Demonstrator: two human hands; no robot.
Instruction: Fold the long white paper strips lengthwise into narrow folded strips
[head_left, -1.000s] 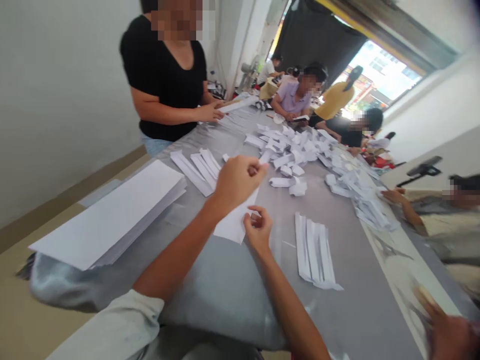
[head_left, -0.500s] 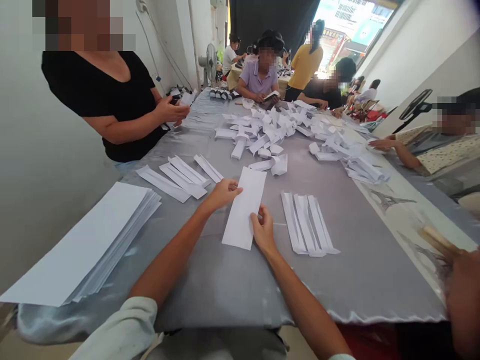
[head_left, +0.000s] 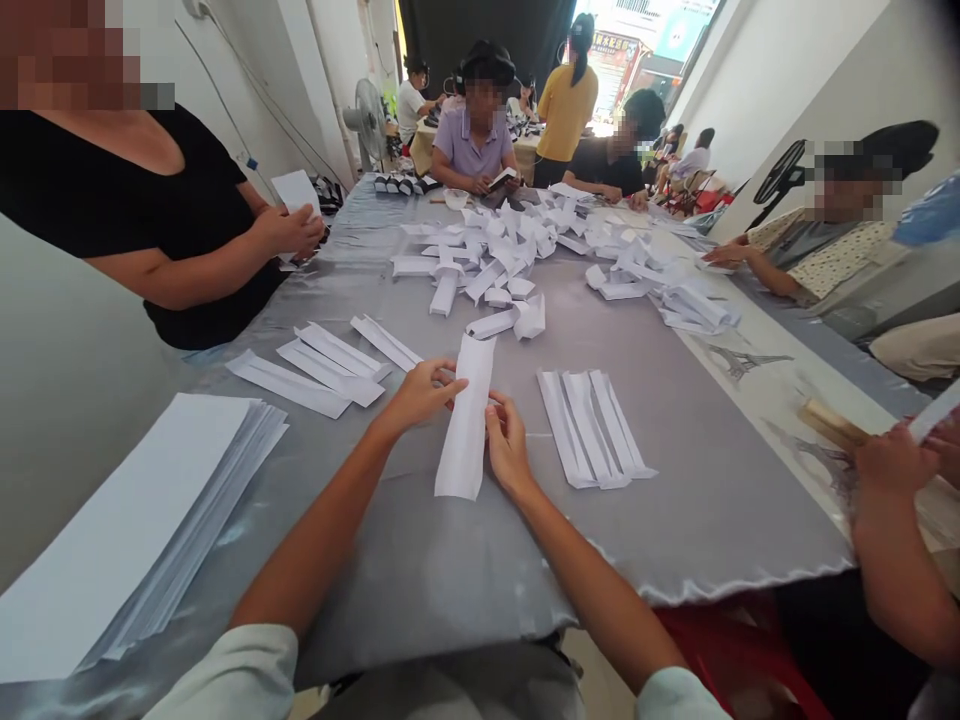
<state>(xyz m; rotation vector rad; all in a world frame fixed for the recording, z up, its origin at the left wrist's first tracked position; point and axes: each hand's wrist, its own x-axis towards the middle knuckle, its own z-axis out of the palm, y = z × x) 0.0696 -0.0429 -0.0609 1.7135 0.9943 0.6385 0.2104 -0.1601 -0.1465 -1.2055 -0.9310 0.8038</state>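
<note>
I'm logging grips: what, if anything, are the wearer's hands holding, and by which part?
A long, white, rectangular paper sheet, by its long edges: left hand on the left, right hand on the right.

Folded paper strips [head_left: 587, 420] on grey tablecloth [head_left: 457, 565]

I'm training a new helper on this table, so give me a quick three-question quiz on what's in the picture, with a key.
1. True or false: the left hand and the right hand both touch the same sheet.
2. Where does the stack lie?
A) between the hands
B) to the left of the left hand
C) to the right of the right hand
3. Fill in: the cloth under the hands is ___ in colour.

Key: 1. True. 2. B. 3. Grey.
</note>
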